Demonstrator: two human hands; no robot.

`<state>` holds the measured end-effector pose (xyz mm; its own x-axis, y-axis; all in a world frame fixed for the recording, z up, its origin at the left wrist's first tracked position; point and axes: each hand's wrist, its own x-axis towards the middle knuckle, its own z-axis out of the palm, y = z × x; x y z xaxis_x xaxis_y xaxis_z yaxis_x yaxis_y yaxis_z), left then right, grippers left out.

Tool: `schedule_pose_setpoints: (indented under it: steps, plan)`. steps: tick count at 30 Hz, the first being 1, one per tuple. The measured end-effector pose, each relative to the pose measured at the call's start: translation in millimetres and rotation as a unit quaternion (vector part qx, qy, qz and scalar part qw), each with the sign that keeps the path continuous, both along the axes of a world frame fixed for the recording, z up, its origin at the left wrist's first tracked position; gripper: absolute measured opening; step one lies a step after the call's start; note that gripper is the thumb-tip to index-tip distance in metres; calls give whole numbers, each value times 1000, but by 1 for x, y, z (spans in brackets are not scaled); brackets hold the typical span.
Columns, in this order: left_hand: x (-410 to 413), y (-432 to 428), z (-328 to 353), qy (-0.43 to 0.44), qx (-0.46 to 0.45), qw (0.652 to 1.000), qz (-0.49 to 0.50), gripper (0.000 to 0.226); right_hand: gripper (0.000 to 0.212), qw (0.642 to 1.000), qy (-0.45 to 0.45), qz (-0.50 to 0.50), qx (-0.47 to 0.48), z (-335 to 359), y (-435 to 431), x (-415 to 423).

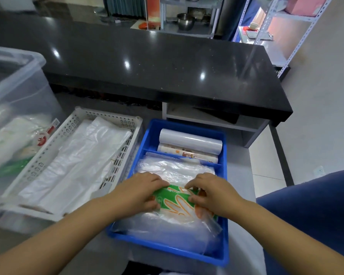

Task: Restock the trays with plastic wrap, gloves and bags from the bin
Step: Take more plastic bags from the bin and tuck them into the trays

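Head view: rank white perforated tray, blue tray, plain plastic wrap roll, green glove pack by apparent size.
1-2. white perforated tray and blue tray: look alike, not ranked
3. plain plastic wrap roll
4. green glove pack, partly hidden by both hands

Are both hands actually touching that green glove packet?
Touching. The head view shows left hand and right hand fingers pressed on the green glove packet.
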<state>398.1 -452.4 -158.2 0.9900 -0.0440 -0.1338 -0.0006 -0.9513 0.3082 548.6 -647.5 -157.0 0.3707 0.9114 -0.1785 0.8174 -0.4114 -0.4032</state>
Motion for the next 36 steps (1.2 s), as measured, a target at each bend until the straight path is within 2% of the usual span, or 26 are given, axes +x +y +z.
schedule_pose_setpoints:
  steps: [5,8,13,18,23,29,33,36]
  plan:
    - [-12,-9,12,-87,-63,989,98,38,31,999,6,-8,38,3,-4,7]
    - [-25,-16,14,-121,-59,982,131,34,22,997,3,-35,72,8,-6,13]
    - [-43,-17,13,-132,-45,980,145,33,17,995,-33,-53,79,20,-9,1]
    - [-61,-2,18,-141,0,984,112,35,24,992,-82,-76,54,33,-6,-28]
    - [-105,25,18,-175,-24,979,106,33,26,983,-117,-105,92,40,13,-83]
    - [-171,68,-4,-133,-7,979,152,40,17,963,-186,-98,167,38,56,-174]
    - [-185,76,-12,-50,53,991,113,34,16,952,-179,-150,196,30,80,-229]
    - [-189,76,-16,-64,61,990,110,28,15,951,-167,-177,192,29,85,-256]
